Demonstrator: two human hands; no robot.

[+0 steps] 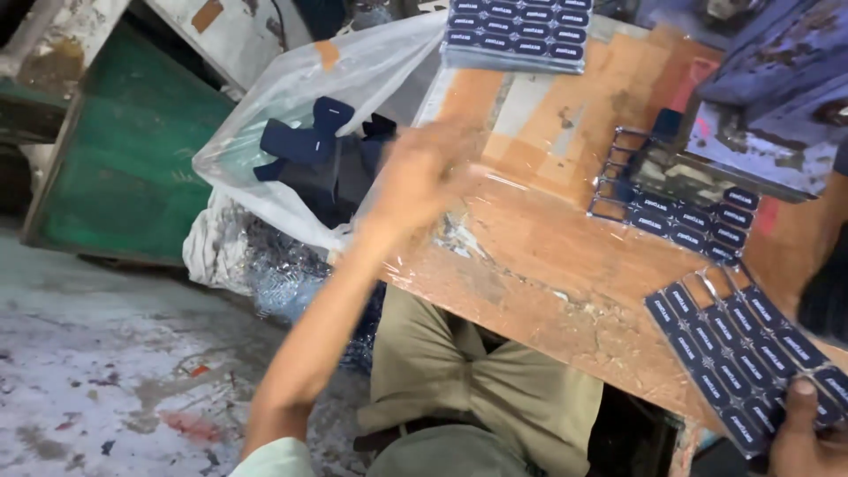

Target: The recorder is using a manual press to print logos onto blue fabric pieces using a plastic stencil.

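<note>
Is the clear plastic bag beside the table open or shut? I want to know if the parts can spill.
Open: the clear plastic bag gapes, dark blue pieces showing inside, the left hand at its mouth.

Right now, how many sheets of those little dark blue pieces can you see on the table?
3: one sheet at the table's far edge, one partly under the metal press at right, one under the right hand. More may be hidden.

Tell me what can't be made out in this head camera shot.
- Left hand: motion-blurred, fingers and grip unclear.
- Right hand: cut off by the frame corner on the dark blue label sheet.
- Clear plastic bag: glare hides most of the navy pieces inside.
</note>
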